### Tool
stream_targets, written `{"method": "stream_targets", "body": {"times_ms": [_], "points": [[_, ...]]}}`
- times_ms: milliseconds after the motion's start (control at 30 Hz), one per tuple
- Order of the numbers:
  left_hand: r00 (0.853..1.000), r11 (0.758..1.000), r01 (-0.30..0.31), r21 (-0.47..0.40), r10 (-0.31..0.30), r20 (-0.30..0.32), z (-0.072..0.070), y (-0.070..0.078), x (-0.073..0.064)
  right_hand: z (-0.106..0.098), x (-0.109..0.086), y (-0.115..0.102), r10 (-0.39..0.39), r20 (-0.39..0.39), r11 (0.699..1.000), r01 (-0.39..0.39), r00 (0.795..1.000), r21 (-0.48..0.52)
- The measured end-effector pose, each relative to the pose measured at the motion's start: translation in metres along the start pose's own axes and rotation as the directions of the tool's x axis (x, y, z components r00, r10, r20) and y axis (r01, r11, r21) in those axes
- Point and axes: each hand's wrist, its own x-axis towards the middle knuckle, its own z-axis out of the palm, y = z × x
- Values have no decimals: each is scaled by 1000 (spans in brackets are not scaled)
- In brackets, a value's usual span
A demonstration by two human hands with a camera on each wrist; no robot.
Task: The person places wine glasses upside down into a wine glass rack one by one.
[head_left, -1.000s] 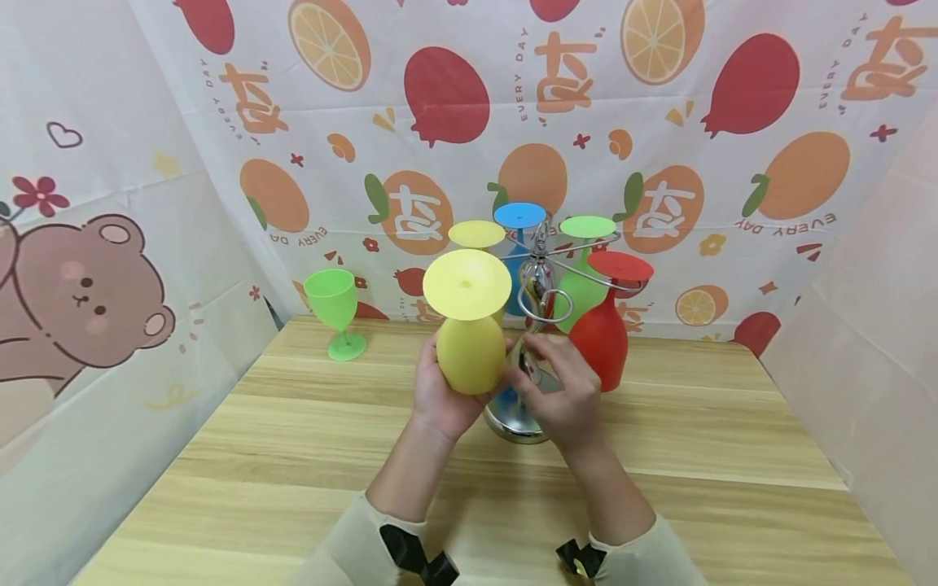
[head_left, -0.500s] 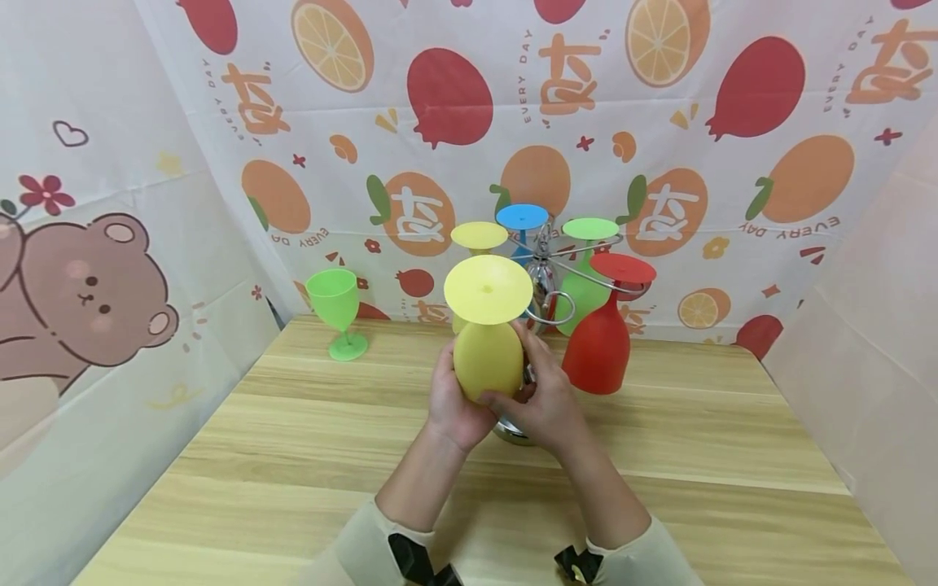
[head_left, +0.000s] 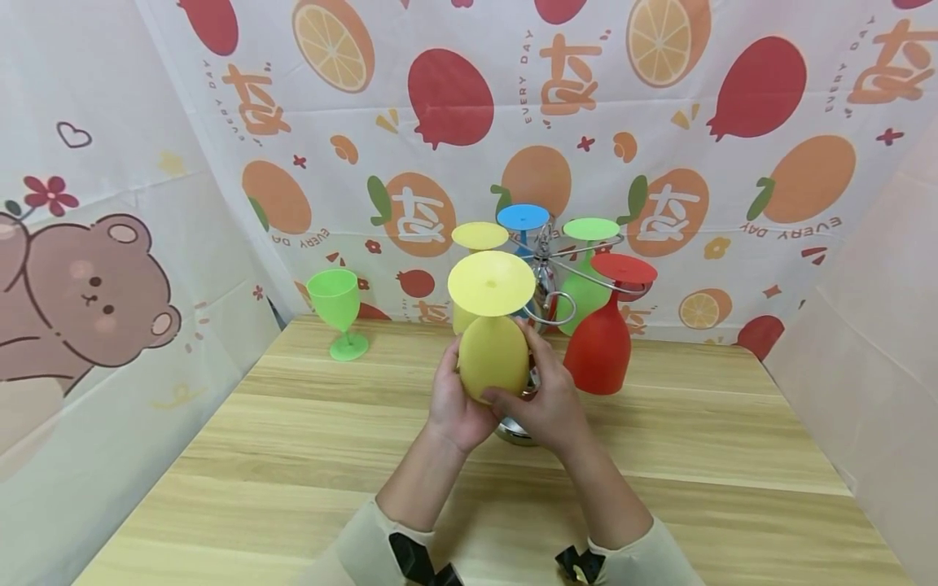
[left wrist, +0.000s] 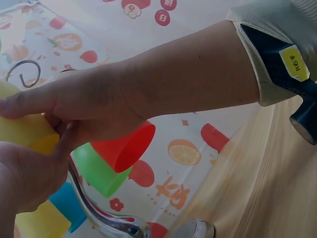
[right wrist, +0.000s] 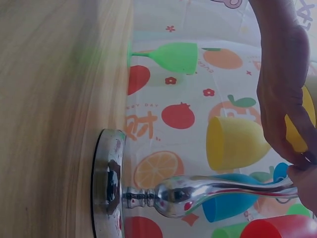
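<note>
Upside down, a yellow goblet (head_left: 493,358) is held in front of a chrome goblet rack (head_left: 544,281), its round foot uppermost. My left hand (head_left: 458,407) grips the bowl from the left and below. From the other side my right hand (head_left: 551,407) grips the same bowl, thumb across its near face and fingers behind. Just right of the goblet's foot is a bare curled hook (head_left: 563,309) of the rack. In the left wrist view both hands meet around the yellow bowl (left wrist: 34,133); the right wrist view shows only part of it between the hands.
Hanging inverted on the rack are a second yellow goblet (head_left: 479,236), a blue goblet (head_left: 523,216), a green goblet (head_left: 586,285) and a red goblet (head_left: 602,350). Another green goblet (head_left: 335,301) stands upright at the table's back left. The rack's round base (right wrist: 108,183) rests on the wooden table.
My right hand has moved from beside the rack's pole onto the yellow goblet's bowl. The goblet and my left hand have shifted right, toward the bare hook.
</note>
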Motion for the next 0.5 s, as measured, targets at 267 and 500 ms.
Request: {"method": "stream_targets", "body": {"times_ms": [267,500], "points": [[999,994,-40,97,42,-21,-4,4,-2,-2,-1,-1,6,-29,1000,-6,1000,-11],[968,895,-226,385,249,-10,-5,14,-2,-4,1,-2,-24,-57,999,22,998,-41]]}}
